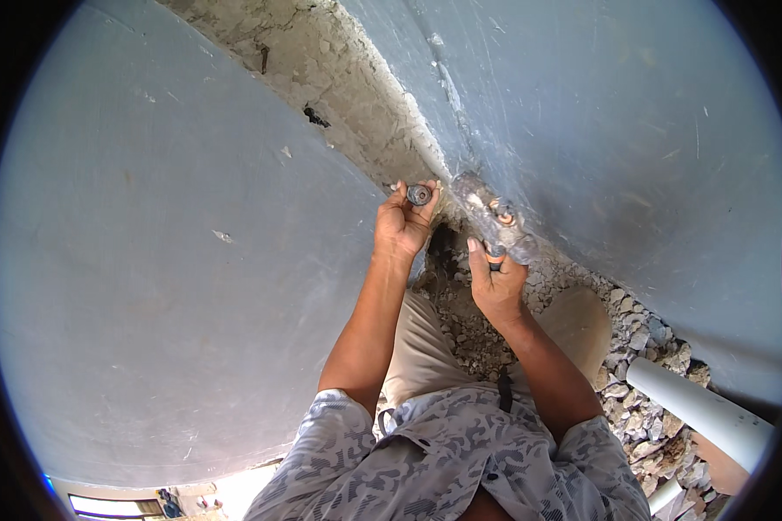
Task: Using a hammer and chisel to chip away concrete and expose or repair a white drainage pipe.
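Observation:
In my left hand (403, 224) I grip a chisel (420, 194), its round, worn struck end facing up toward me; its tip is hidden. The fingers wrap round it at the edge of a rough channel of broken plaster and masonry (356, 91). My right hand (500, 291) is closed on the black and orange handle of a hammer (493, 213). The hammer's dusty, plaster-smeared head is slightly blurred, just right of the chisel and apart from it.
Smooth grey wall surfaces stand left (191, 260) and right (652, 156) of the channel. Below, rubble (639, 339) lies around my legs. A white plastic pipe (699, 412) rests on the stones at lower right. Some window light (113, 505) shows at lower left.

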The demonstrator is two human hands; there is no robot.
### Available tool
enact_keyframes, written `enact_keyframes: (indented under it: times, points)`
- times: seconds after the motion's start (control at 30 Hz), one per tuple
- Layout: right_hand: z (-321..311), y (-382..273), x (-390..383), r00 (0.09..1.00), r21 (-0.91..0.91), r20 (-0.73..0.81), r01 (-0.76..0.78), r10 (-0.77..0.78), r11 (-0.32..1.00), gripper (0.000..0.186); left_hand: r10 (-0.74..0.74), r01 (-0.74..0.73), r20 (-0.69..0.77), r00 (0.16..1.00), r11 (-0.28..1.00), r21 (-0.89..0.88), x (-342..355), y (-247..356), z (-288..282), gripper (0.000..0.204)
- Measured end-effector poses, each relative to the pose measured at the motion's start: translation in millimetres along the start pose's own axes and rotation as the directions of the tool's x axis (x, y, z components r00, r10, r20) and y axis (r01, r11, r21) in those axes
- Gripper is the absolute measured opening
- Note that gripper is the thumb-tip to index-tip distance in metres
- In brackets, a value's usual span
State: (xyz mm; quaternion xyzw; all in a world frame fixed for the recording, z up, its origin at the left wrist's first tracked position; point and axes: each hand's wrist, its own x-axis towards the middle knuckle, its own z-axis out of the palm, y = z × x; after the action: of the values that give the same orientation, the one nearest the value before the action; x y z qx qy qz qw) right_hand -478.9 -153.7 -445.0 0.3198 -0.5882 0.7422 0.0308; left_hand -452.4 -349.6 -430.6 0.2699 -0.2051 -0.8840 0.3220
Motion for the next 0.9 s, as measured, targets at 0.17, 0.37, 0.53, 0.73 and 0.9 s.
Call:
enact_keyframes:
  times: [0.17,0.37,0.53,0.73,0.9]
  points:
    - [0,6,8,0.865,-0.370,0.357,-0.217,0.354,0.903,0.024,-0.028,0.028,0.003,1.000,1.000,0.012,2,11,-21,0.020]
    - [1,-6,-2,0.995,0.004,0.050,-0.081,0.081,0.997,0.022,-0.052,0.053,0.060,0.997,0.998,-0.020,2,10,-17,0.020]
    - [4,14,-2,0.887,-0.419,0.345,-0.148,0.308,0.896,0.027,-0.072,0.072,-0.003,0.997,0.997,0.030,1,17,-25,0.020]
    - [-3,3,-15,0.981,-0.077,0.179,-0.061,0.074,0.995,0.023,-0.046,0.046,-0.008,0.999,0.996,0.078,-4,26,-29,0.018]
    - [-15,3,-11,0.991,-0.018,0.122,-0.053,0.055,0.998,0.022,-0.236,0.247,-0.076,0.969,0.944,0.220,-15,11,-28,0.014]
